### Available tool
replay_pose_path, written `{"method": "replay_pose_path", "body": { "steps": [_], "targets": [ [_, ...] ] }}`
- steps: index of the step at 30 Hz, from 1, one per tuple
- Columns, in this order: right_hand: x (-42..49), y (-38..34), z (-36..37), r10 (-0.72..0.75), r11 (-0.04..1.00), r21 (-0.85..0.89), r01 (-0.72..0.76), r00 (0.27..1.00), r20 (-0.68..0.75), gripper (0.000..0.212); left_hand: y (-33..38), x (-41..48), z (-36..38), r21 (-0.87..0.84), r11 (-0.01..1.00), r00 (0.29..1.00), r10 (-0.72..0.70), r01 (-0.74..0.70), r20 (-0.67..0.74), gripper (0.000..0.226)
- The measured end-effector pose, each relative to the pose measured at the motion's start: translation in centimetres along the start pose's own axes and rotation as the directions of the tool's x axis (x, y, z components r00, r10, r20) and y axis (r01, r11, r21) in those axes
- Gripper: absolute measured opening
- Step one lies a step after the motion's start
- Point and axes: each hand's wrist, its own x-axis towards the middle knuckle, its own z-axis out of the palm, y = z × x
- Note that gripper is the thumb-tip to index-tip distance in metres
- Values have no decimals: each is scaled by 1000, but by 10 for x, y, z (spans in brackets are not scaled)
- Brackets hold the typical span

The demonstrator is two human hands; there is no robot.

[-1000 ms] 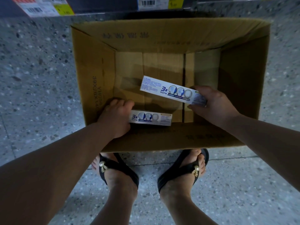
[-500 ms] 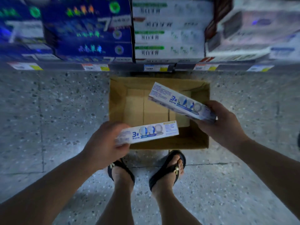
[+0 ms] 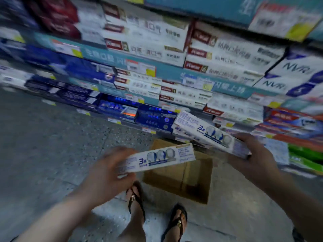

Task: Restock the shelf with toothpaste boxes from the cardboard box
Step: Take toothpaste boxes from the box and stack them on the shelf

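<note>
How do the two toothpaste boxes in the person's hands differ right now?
The left hand grips its left box by the near end, lying almost level above the cardboard box. The right hand holds its right box slanted, far end raised toward the shelf. The right box is farther forward, its far end up against the shelved packs; the left box is over the floor. Both are white with a blue "3" and round pictures.

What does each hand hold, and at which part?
Each holds one toothpaste box by an end: the left hand its box's left end, the right hand its box's right end.
</note>
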Motion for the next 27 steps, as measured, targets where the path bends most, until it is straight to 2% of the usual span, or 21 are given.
{"method": "replay_pose_path", "body": {
  "steps": [7,12,17,20,24,27],
  "targets": [
    [-35,-127,-79,-179,982,77,172,979,98,40,118,-72,-102,135,986,951,136,-102,-276,43],
    [-50,-226,-110,-372,922,151,356,923,96,36,170,-115,-169,216,969,883,201,-117,-424,43],
    [-61,-310,-125,-509,855,116,505,861,10,42,194,-140,-234,251,962,839,225,-110,-495,44],
    [-57,-352,-121,-548,831,96,547,836,-25,45,198,-142,-281,292,948,836,260,-127,-483,45],
    [-45,-418,-93,-589,805,42,592,805,-64,55,187,-138,-354,268,950,803,285,-163,-522,50],
    [-37,-481,-57,-652,751,56,658,752,-97,71,176,-136,-418,273,945,800,300,-178,-520,50]
  ]
}}
